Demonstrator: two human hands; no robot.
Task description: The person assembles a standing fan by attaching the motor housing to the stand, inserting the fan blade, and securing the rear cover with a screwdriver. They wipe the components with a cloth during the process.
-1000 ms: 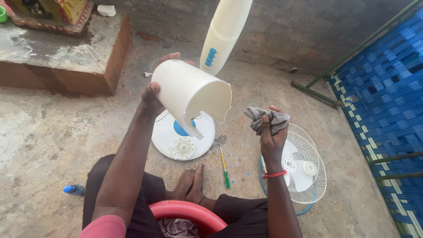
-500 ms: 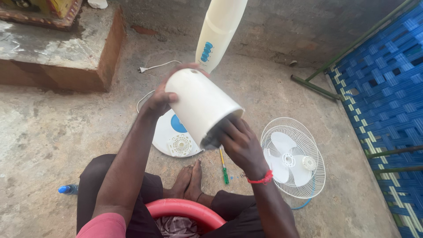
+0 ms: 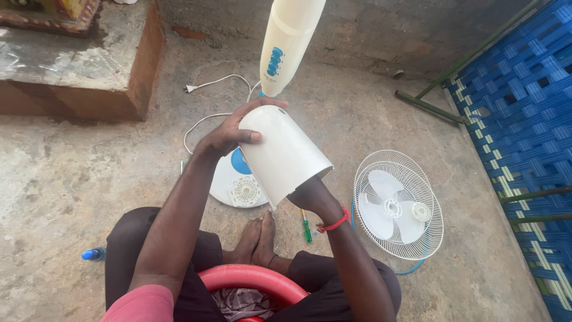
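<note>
Outdoors, a rough grey concrete floor spreads under a seated person, with a raised brick-edged step far left of the round white fan base and a blue woven cot far right of it.

Left of the base lies a small blue-capped bottle. The left hand grips the closed, domed end of a white plastic cone-shaped fan motor cover, fingers curled around it. The cover is held above the base; its long axis slants, narrow end up-left, open mouth down-right. The right hand reaches into that mouth; its fingers are hidden, so I cannot tell their state.

Behind the base rises the cream fan column with a white cord. Right of the base lie a green-handled screwdriver and a white wire fan guard with blades. A red plastic tub sits nearest the person.
</note>
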